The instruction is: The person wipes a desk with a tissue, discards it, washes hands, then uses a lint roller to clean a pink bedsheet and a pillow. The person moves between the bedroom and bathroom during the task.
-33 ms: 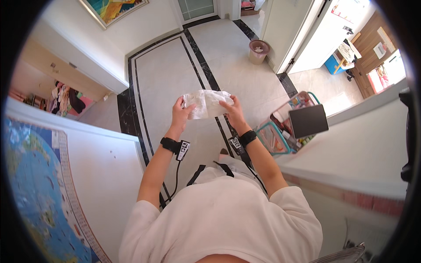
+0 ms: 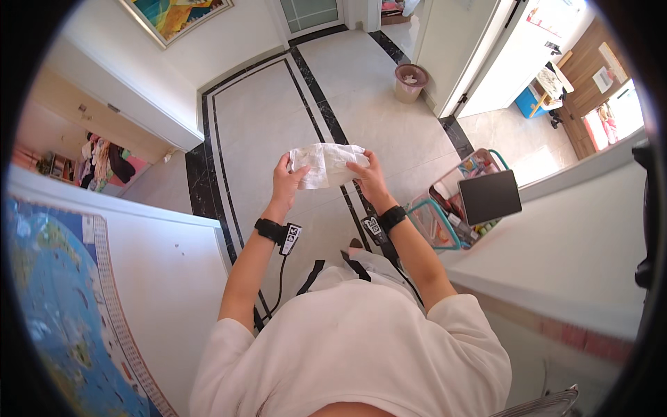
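Between my two hands a thin, white, creased wipe (image 2: 325, 165) is stretched out over the floor. My left hand (image 2: 286, 178) pinches its left end, with the thumb lying on top. At the other end, my right hand (image 2: 369, 175) grips it the same way; the fingers underneath are partly hidden. A black strap with a small device and a cable circles each wrist, the left device (image 2: 290, 238) and the right device (image 2: 374, 228) both facing up.
Right of me stands a teal-handled cart (image 2: 434, 221) full of small items, a dark flat panel (image 2: 490, 197) over it. Farther off, a bin (image 2: 410, 82) sits by an open door (image 2: 511, 62). A map (image 2: 59, 299) covers the surface at left.
The view has shifted very slightly, and my foot below shows a little farther forward. Both hands keep the same hold on the wipe.
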